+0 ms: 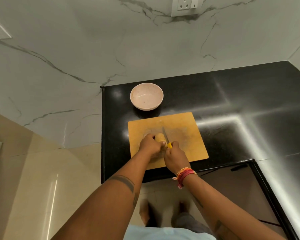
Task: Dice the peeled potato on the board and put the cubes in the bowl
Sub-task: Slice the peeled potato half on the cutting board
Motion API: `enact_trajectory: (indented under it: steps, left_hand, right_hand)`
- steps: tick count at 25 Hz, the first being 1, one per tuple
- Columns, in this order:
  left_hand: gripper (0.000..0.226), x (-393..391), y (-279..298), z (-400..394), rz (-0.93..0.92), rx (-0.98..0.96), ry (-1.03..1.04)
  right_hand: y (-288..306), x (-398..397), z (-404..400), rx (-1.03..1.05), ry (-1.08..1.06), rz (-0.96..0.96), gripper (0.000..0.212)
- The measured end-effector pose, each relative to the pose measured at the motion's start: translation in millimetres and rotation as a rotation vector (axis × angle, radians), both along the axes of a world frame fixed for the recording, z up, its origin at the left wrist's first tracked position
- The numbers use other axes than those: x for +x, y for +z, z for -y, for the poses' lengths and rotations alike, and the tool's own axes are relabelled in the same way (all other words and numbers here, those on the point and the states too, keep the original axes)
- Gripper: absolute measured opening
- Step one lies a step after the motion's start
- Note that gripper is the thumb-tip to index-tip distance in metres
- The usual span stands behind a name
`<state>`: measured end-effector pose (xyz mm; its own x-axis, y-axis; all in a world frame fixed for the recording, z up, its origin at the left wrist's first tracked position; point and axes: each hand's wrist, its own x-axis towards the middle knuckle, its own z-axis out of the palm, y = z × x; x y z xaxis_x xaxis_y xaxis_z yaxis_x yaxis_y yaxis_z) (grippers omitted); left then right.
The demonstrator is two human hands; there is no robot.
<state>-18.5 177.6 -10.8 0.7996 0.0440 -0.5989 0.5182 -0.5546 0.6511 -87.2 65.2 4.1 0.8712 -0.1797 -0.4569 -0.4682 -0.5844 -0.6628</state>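
Single head-worn wide-angle view, looking steeply down and forward, close over the counter, forearms reaching in from below

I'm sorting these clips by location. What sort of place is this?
Most likely a home kitchen: a black stone counter against a marble-look wall, with a wooden cutting board, a potato under a knife, and a bowl beside it.

Marble wall w/ socket (white); black counter.
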Motion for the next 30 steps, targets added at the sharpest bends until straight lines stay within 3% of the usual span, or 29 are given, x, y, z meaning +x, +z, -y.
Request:
enact_trajectory:
  steps: [4, 8, 14, 21, 30]
  left_hand:
    - [0.058, 14, 3, -3, 0.05, -0.048, 0.045]
    - [0.056, 22, 12, -1, 0.137, -0.053, 0.026]
    - [0.045, 26, 19, 6, 0.198, -0.002, -0.039]
    - [0.055, 24, 25, 10, 0.231, 0.091, -0.08]
    - [0.054, 34, 23, 9, 0.223, 0.158, -0.019]
  right_hand:
    - [6, 9, -2, -0.037, 0.005, 0.072, 0.014]
    - [10, 27, 0, -0.064, -0.079, 0.101, 0.039]
    - [15, 35, 1, 0.008, 0.007, -0.03, 0.019]
    - [18, 30, 6, -0.097, 0.103, 0.068, 0.026]
    - [17, 38, -2, -0.259, 0.196, 0.036, 0.022]
